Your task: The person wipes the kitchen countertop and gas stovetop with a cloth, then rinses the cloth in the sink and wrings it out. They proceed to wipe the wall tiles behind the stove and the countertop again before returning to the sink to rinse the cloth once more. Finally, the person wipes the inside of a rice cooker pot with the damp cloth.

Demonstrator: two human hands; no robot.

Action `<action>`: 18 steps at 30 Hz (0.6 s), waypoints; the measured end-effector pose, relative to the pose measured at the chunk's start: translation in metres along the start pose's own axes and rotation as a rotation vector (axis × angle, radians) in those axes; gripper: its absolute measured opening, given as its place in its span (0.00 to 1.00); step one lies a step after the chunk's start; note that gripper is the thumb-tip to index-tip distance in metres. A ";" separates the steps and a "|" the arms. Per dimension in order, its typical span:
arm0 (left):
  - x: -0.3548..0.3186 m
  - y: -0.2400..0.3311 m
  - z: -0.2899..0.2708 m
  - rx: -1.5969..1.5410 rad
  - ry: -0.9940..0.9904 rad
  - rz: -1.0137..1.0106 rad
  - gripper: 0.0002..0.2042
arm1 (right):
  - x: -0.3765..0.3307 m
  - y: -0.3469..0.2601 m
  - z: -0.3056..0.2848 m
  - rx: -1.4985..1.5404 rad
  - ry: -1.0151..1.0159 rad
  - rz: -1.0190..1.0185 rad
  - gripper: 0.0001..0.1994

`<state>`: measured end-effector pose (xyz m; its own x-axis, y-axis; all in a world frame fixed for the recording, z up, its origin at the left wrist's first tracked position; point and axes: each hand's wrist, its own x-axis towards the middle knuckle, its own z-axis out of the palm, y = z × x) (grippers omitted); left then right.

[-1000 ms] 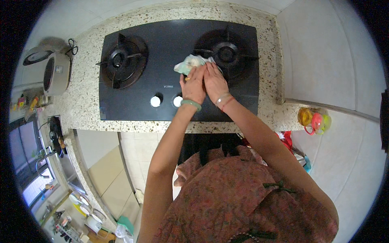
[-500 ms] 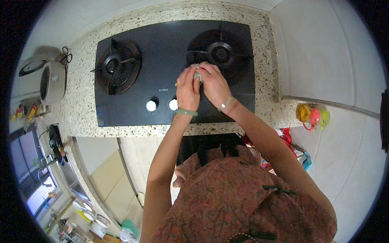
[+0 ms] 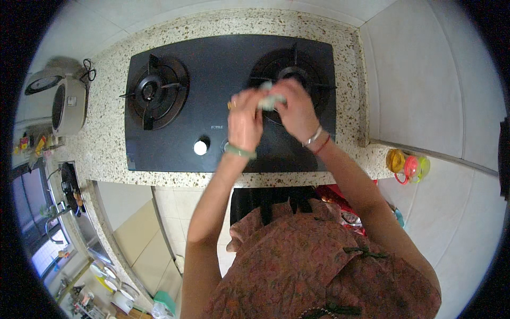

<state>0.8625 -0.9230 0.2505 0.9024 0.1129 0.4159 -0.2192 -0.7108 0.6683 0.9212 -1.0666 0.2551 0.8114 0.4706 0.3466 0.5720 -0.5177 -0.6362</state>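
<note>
A small, crumpled pale cloth (image 3: 272,101) is pinched between my two hands, just in front of the right burner (image 3: 292,73) of the black gas stove (image 3: 210,72). My left hand (image 3: 245,120), with a green bangle at its wrist, has its fingers closed on the cloth's left side. On the other side, my right hand (image 3: 298,110) grips the cloth with bent fingers. Both hands are smeared by motion, so their fingertips are unclear. One white knob (image 3: 200,148) shows at the stove's front; my left wrist mostly hides the other.
The left burner (image 3: 149,91) has raised metal supports. Speckled stone counter (image 3: 106,122) surrounds the stove, with a beige appliance (image 3: 70,109) far left. Yellow, red and green cups (image 3: 410,166) stand at the right end. A tiled wall (image 3: 419,80) rises on the right.
My hands have drawn slightly apart, the right one moving right, and more of the cloth shows between them. The view has shifted a little, so the stove sits lower.
</note>
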 end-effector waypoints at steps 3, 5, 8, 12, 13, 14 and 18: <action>0.081 -0.027 0.008 0.003 0.104 0.131 0.21 | 0.074 0.015 -0.007 -0.169 0.139 -0.122 0.11; 0.120 -0.063 0.030 0.014 0.057 0.137 0.23 | 0.106 0.037 0.001 -0.322 0.014 -0.095 0.11; 0.156 -0.087 0.062 0.089 -0.383 -0.122 0.24 | 0.132 0.077 0.018 -0.580 -0.248 0.077 0.10; 0.145 -0.145 0.095 0.206 -0.746 0.061 0.30 | 0.131 0.084 0.049 -0.661 -0.531 0.330 0.10; 0.138 -0.150 0.096 0.162 -0.693 0.090 0.30 | 0.129 0.081 0.052 -0.667 -0.513 0.336 0.10; 0.130 -0.155 0.097 0.119 -0.638 0.115 0.30 | 0.129 0.078 0.055 -0.671 -0.496 0.341 0.10; 0.117 -0.165 0.083 0.065 -0.608 0.059 0.28 | 0.130 0.072 0.064 -0.577 -0.567 0.356 0.13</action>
<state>1.0349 -0.8504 0.1380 0.9437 -0.3306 0.0120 -0.2694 -0.7470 0.6078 1.0602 -0.9973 0.2103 0.8589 0.4172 -0.2972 0.3926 -0.9088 -0.1412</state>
